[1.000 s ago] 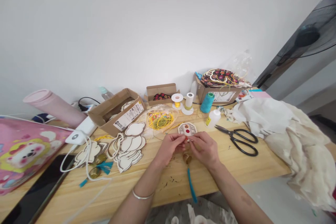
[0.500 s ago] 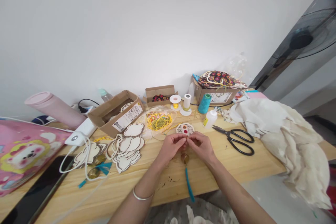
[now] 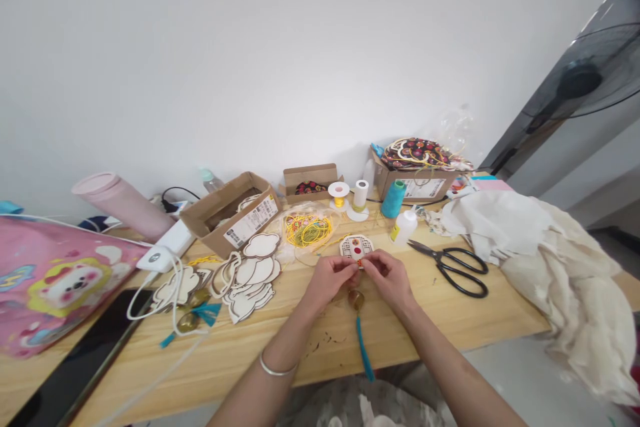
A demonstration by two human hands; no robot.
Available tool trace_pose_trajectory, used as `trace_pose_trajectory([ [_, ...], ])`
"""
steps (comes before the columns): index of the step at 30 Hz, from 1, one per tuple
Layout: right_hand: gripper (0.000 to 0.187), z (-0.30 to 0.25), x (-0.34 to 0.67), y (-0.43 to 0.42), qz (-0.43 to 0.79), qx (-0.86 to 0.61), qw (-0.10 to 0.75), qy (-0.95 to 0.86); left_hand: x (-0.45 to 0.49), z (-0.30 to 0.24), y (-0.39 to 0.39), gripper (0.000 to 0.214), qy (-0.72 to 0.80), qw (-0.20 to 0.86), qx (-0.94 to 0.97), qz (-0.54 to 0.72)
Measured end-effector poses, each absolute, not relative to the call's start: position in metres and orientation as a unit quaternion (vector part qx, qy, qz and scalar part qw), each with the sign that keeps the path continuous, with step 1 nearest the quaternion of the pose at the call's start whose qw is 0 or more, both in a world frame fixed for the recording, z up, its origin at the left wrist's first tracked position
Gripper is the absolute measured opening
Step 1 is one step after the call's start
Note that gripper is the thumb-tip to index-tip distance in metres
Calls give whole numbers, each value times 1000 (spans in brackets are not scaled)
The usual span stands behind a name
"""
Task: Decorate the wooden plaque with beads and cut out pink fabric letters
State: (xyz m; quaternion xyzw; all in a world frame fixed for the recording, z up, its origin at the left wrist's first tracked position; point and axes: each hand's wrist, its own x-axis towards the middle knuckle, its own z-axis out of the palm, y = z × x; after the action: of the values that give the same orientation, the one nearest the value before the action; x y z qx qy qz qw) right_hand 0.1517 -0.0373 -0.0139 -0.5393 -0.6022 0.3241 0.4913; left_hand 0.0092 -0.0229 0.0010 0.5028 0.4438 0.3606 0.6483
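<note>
A round-edged wooden ornament with cut-out lattice and a red dot lies on the table at my fingertips. My left hand is closed in a pinch at its lower left edge. Opposite it, my right hand pinches the lower right edge, where a small orange-red patch shows between the fingers. Whether a cord is also in the fingers is hidden. Just below the hands lies a brass-coloured bell with a teal tassel that reaches the table's front edge.
Black scissors and a white glue bottle are to the right, beside cream cloth. Thread spools and cardboard boxes stand behind. Wooden cut-outs, white cables and a phone lie left.
The view has shifted slightly, so most things sit a little further right. My right fingers have parted a little from the left, baring the orange-red patch on the ornament's lower edge.
</note>
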Motion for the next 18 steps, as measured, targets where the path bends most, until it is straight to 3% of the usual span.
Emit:
trace_pose_trajectory([
  [9, 40, -9, 159, -41, 279, -621, 548, -487, 14, 11, -28, 28, 454, 683, 438, 368],
  [14, 28, -14, 157, -44, 316, -566, 495, -578, 15, -1, -26, 26, 426, 695, 447, 368],
  [18, 26, -23, 158, -43, 293, -585, 505, -562, 15, -9, -27, 26, 423, 695, 443, 377],
])
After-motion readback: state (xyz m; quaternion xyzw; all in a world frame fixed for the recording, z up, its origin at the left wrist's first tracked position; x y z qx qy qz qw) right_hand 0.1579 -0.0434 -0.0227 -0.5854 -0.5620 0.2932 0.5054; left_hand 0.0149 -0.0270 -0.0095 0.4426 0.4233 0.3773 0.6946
